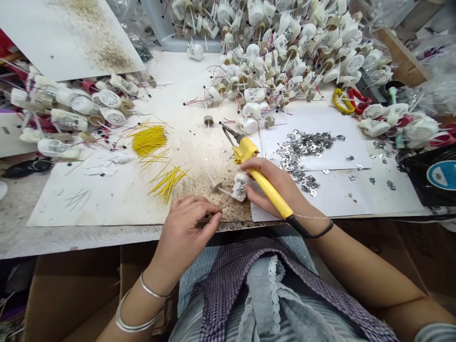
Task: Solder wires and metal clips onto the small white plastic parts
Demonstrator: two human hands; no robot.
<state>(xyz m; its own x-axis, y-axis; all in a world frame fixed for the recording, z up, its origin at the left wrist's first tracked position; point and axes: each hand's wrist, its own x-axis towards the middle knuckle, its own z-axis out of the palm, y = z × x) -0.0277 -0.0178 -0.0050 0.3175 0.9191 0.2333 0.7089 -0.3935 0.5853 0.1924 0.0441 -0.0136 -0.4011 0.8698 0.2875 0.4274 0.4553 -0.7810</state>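
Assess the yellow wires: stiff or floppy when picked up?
The cut yellow wires likely feel light and fairly stiff, since each lies straight rather than curling. Thin and loosely heaped, they probably scatter when pushed.

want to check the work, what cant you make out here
Head view only:
What the left hand pinches: hidden by its fingers.
Back of the white plastic housing: hidden by the right hand.
Tip of the soldering iron: too small to judge.
Heap of white housings: cut off by the top edge.
Round blue label: cut off by the right edge.
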